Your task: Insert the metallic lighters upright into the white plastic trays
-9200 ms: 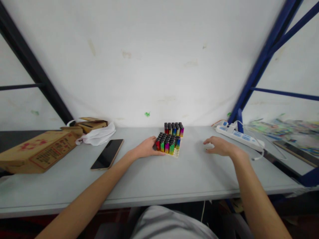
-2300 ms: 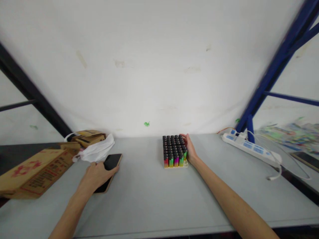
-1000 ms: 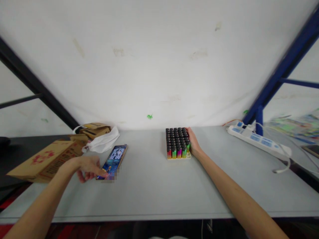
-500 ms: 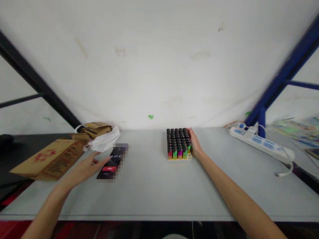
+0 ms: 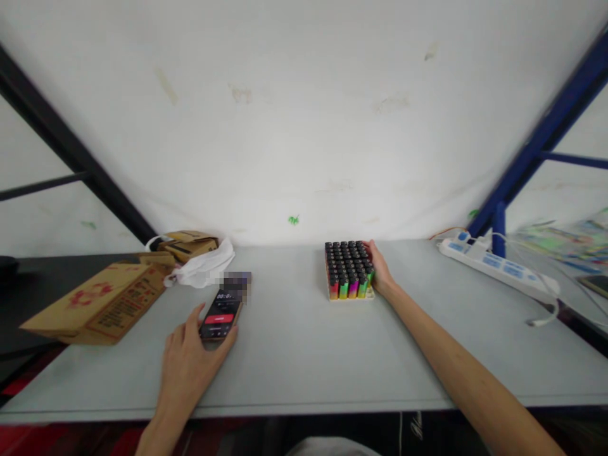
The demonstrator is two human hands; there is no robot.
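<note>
A tray of rainbow-coloured lighters (image 5: 348, 270) with black tops stands near the back of the grey table (image 5: 304, 354). My right hand (image 5: 381, 271) rests flat against the tray's right side, fingers along it. A phone (image 5: 222, 309) lies left of centre with its screen lit and a red bar showing. My left hand (image 5: 187, 361) cups the phone's near end, thumb on its left edge and fingers at its right corner.
A flat cardboard box (image 5: 95, 304) lies at the left, with a smaller box (image 5: 187, 243) and a white plastic bag (image 5: 205, 269) behind it. A white power strip (image 5: 494, 267) with a cable sits at the back right by a blue frame post (image 5: 498, 228).
My left hand moved from the phone's left side to its near end and took hold of it; the screen went from dark to lit. My right hand stayed against the lighter tray.
</note>
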